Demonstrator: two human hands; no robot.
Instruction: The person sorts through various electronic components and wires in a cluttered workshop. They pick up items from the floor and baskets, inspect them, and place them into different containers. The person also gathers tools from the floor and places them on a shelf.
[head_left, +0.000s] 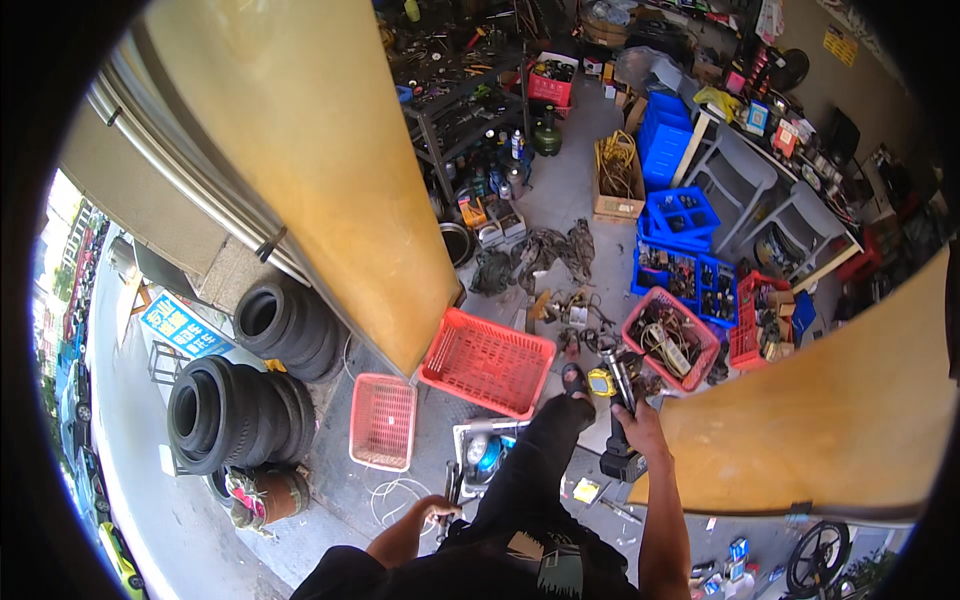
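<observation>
My right hand (646, 433) is closed around a black cordless power tool (618, 442) with a battery at its base. A silver metal tube (619, 375) and a yellow-and-black part (600, 382) are at its upper end; whether they belong to the tool I cannot tell. Low on the other side, my left hand (433, 510) grips a dark metal hand tool (452, 484), its exact kind unclear. Beside that hand lies a shallow box (459, 442) with blue and silver round parts, partly hidden by my leg (540, 465).
Before me are a red plastic basket (487, 360) and a pink one (382, 420). Stacked tyres (196, 412) stand left. Yellowish door panels (300, 150) (810, 420) flank the entrance. Further in are a cable-filled basket (697, 377), blue parts trays (682, 210) and a cluttered metal workbench (469, 105).
</observation>
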